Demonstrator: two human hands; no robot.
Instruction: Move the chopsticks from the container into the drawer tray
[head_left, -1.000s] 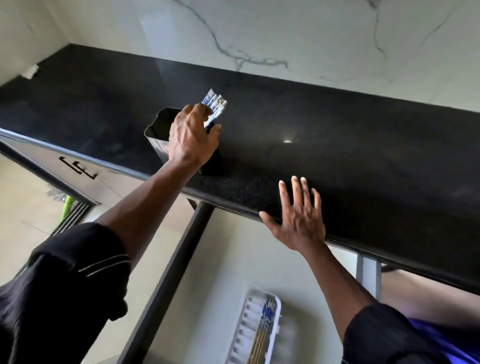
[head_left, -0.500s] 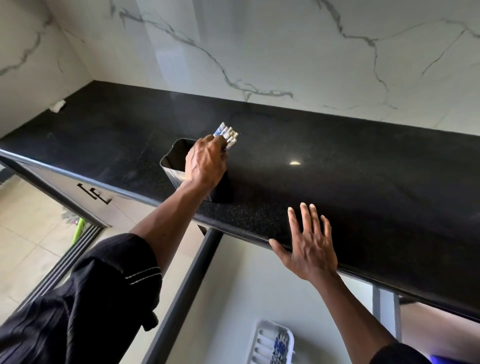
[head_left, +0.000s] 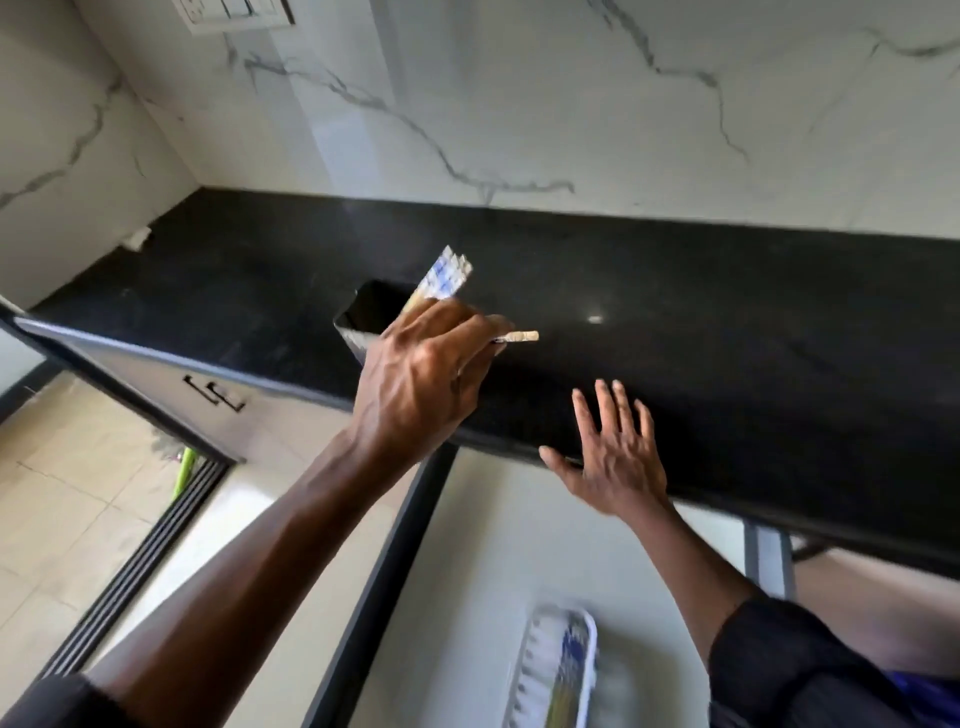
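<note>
Above the black desk (head_left: 727, 322), head view: left hand (head_left: 421, 384) clenched around the chopsticks (head_left: 444, 273), beside the container (head_left: 363, 317). Right hand (head_left: 615, 457) spread flat on the desk edge. Advice: lift clear, keep the bundle tight. Drawer tray (head_left: 524, 670) below already holds some; right forearm close by.

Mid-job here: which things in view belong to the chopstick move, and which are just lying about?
Job:
- chopsticks gripped in left hand
- container on countertop
- tray in drawer, already holding some chopsticks

Lying about:
- right hand, flat on the countertop edge
- switch plate
- white scrap in the corner
- green item on the floor
</note>
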